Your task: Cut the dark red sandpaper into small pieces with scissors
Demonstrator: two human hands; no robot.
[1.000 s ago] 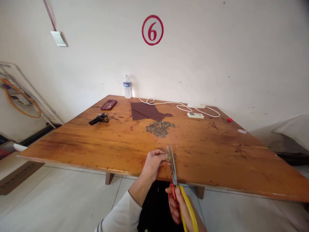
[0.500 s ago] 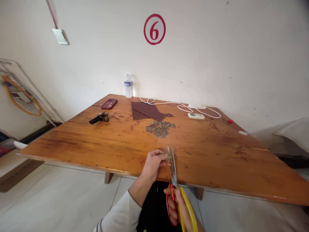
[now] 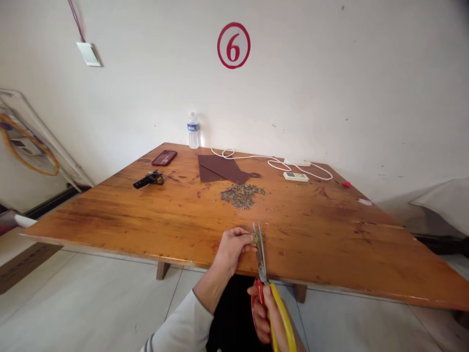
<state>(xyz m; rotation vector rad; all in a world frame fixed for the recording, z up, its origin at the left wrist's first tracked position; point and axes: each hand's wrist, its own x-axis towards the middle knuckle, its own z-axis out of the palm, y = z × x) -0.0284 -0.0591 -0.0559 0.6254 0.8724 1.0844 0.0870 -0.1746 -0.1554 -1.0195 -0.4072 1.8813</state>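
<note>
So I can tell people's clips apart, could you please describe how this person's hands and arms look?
The left hand and right hand wear no gloves. A pale grey sleeve with darker stripes low down covers part of the left arm; no sleeve shows on the right.

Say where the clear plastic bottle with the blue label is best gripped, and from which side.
Likely around the clear plastic bottle's blue label, from the front: it stands upright, slim-bodied, with the white wall close behind.
</note>
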